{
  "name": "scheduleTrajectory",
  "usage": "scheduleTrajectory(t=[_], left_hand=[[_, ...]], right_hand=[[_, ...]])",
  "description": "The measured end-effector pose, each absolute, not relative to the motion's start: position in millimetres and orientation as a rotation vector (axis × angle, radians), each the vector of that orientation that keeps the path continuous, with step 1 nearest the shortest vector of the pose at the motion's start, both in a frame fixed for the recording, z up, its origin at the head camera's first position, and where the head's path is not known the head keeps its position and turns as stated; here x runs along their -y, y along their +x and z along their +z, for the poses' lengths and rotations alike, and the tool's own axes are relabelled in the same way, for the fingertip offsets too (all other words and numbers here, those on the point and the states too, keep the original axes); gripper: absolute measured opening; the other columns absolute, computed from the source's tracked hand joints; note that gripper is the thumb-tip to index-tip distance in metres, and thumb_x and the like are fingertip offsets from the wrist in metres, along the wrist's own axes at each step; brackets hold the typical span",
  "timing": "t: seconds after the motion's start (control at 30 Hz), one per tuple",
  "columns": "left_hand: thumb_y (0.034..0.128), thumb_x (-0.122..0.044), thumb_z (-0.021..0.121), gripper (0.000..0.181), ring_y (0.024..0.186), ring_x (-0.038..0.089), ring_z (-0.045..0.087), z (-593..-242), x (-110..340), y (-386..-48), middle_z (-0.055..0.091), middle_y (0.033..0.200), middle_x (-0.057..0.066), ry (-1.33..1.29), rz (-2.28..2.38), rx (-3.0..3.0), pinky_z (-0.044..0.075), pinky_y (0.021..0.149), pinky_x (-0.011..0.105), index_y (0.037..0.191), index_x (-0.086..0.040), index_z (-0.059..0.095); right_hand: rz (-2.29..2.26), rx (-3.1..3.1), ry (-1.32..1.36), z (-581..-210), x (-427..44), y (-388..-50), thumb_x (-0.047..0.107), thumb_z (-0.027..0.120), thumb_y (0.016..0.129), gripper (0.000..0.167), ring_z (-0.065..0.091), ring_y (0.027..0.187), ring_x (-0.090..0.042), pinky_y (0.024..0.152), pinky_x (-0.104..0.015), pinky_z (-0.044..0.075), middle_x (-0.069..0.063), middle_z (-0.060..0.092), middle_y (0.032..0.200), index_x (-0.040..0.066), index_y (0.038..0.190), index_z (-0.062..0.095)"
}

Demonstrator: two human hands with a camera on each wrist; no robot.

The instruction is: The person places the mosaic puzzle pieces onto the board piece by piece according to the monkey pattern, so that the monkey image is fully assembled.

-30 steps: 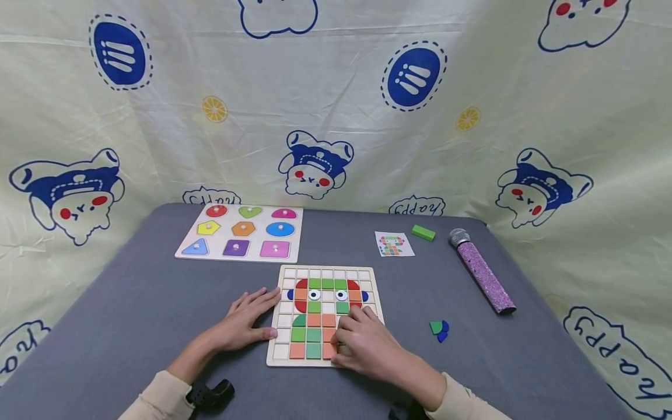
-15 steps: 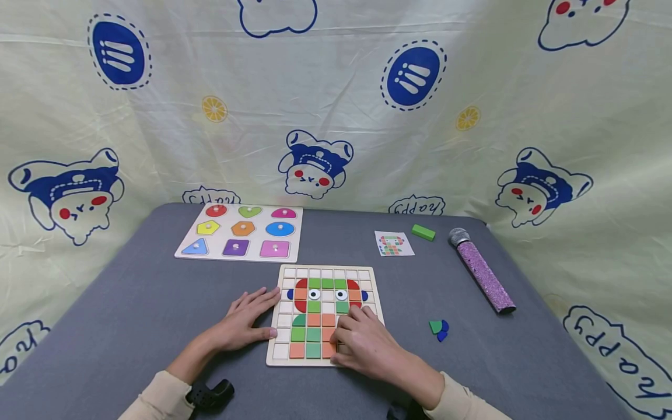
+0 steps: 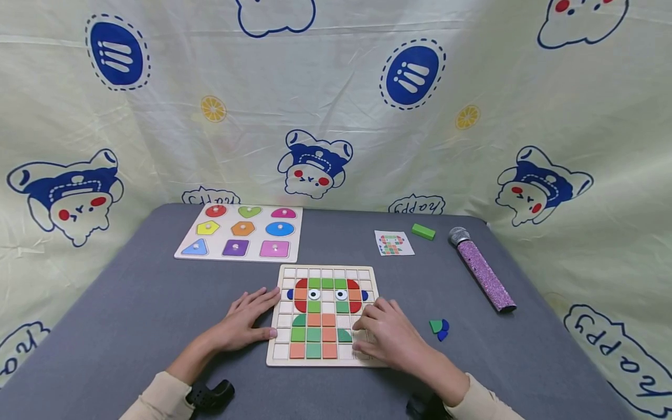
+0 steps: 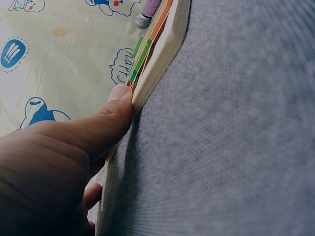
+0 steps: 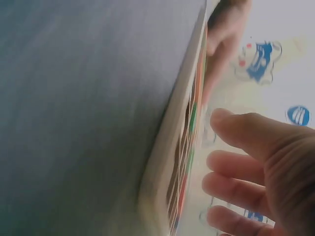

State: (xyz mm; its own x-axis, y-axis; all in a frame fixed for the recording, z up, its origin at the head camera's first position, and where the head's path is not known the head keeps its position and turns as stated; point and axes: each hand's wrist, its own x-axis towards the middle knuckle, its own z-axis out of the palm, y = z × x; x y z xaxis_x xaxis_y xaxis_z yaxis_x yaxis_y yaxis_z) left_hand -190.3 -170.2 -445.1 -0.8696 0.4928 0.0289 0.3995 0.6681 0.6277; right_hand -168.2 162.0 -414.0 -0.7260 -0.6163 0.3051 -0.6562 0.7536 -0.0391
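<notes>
A wooden grid board (image 3: 286, 351) with coloured tiles in its cells lies in front of me in the head view. Against its left edge rests my left hand (image 3: 238, 322), fingers extended, and the left wrist view shows the thumb (image 4: 118, 101) touching the rim. Over the board's right side hovers my right hand (image 3: 394, 338), fingers loosely bent, with nothing held in the right wrist view. Just left of its fingertips sits a green tile (image 3: 345, 335) with one rounded corner, in a cell. White eye tiles (image 3: 314, 295) and red rounded tiles (image 3: 301, 306) fill upper cells.
Right of the board lie a loose green tile (image 3: 436, 327) and blue pieces (image 3: 444, 325). Farther back are a pattern card (image 3: 408, 248), a green block (image 3: 423, 231) and a glittery microphone (image 3: 485, 274). A shape puzzle board (image 3: 252, 238) lies behind at left.
My right hand has let go of the green rounded tile and moved right, uncovering it in its cell. The left hand has stayed at the board's edge.
</notes>
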Motion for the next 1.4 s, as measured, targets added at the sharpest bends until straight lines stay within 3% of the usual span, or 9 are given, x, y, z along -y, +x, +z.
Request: scheduleTrajectory(t=[0.33,0.7,1.4], left_hand=[[0.0861,-0.042,0.065,0.076,0.144,0.041,0.016,-446,171,-190,0.03,0.155,0.012,0.739,0.984,-2.74,0.002,0.112,0.064,0.147,-0.008,0.033],[0.0865,-0.044,0.063,0.076,0.144,0.041,0.016,-444,170,-190,0.03,0.155,0.013,0.747,0.973,-2.738,0.002,0.112,0.065,0.147,-0.008,0.033],[0.0854,-0.043,0.065,0.078,0.144,0.041,0.016,-444,169,-190,0.03,0.155,0.012,0.723,0.976,-2.735,0.002,0.112,0.064,0.147,-0.008,0.033]], right_hand=[[0.188,2.773,0.717,-414,-218,-176,0.038,0.081,0.069,0.029,0.045,0.083,-0.01,0.073,-0.031,0.036,0.009,0.058,0.086,0.021,0.09,0.072],[0.19,2.804,0.638,-421,-268,-177,0.034,0.082,0.069,0.029,0.045,0.087,-0.015,0.072,-0.032,0.032,0.008,0.056,0.089,0.022,0.093,0.072],[0.203,2.892,0.593,-419,-307,-177,0.029,0.078,0.073,0.026,0.047,0.091,-0.018,0.071,-0.033,0.032,0.007,0.059,0.095,0.023,0.097,0.071]])
